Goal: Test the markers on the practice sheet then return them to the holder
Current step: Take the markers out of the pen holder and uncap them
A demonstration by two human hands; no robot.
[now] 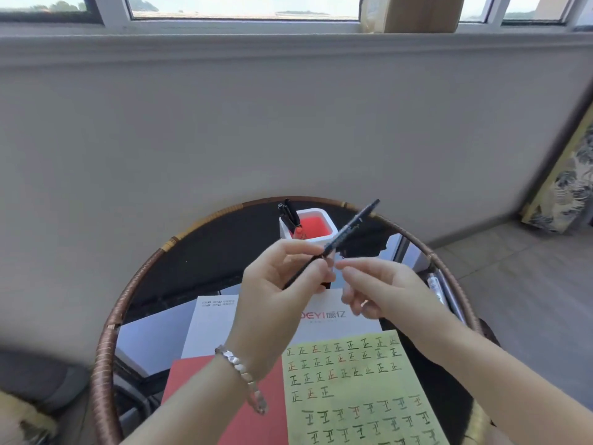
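Your left hand [282, 277] pinches the marker [345, 232]; bring your right hand's [378, 290] loosely parted fingers [349, 271] squarely onto it.

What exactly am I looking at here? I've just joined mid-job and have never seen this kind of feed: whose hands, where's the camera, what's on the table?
There is no machine: a person works bare-handed, and the one picture comes from a camera on their head, looking forward and down. The left hand, with a bracelet on its wrist, pinches a black marker that slants up to the right. The right hand meets it at the lower end; whether it holds a cap is unclear. On the round glass table stand a white holder with red inside and pens in it, and nearer, a yellow practice sheet covered in written characters, a red sheet and a white printed paper.
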